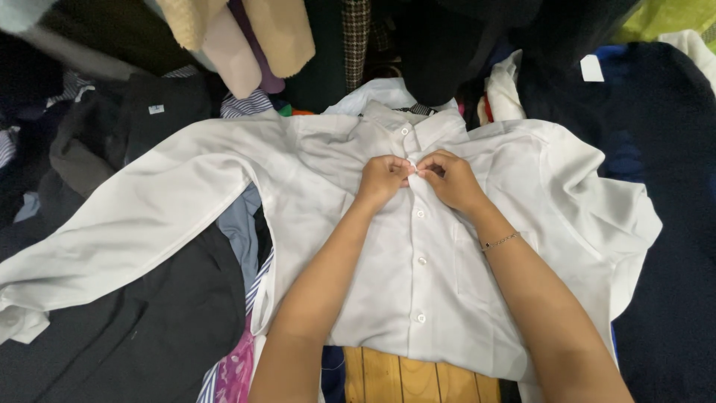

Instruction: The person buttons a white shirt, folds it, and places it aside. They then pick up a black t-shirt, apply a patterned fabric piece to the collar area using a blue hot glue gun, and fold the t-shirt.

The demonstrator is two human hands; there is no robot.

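Just where the left hand [382,179] and right hand [450,179] pinch the white shirt [313,172], their fingertips cover the button there. Both forearms are cut off by the bottom edge, as is the shirt hem beneath them. The far clothes [418,37] are too dark to tell apart.

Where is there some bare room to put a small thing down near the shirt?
Only the wooden slats below the white shirt hem, between both forearms, show bare. Everywhere else clothes crowd: dark garments lower left, navy fabric right. Left hand and right hand pinch the placket.
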